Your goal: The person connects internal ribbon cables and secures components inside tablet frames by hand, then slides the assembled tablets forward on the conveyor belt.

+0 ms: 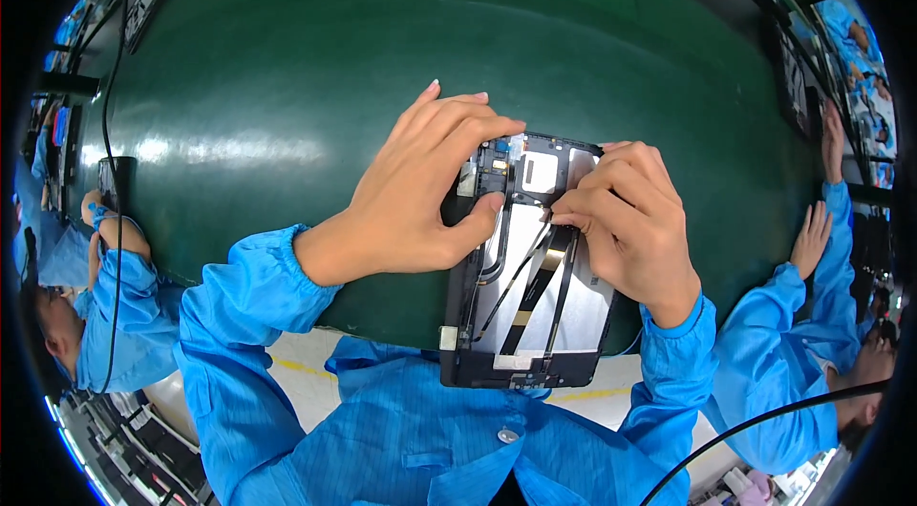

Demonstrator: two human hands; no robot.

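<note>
And here we are, the open tablet housing (pixel 523 267) sits between both hands, its lower end reaching past the near edge of the green bench (pixel 239 191). Look inside this shallow black tray: broad silver plates (pixel 587 315) across the middle, a white square label (pixel 542 172) up top, little circuit parts (pixel 500 162) packed into the upper left corner, and dark flat cables slanting down the length. The left hand (pixel 420 186) is spread well open, thumb on the interior's left side, forefinger right at the top rim. Over to the right hand (pixel 638 224): thumb and forefinger pinched tight, the fingers closed on the upper end of a thin black strip (pixel 516 275) within the housing! Co-workers in blue sleeves (pixel 778 301) flank the bench on either side.
</note>
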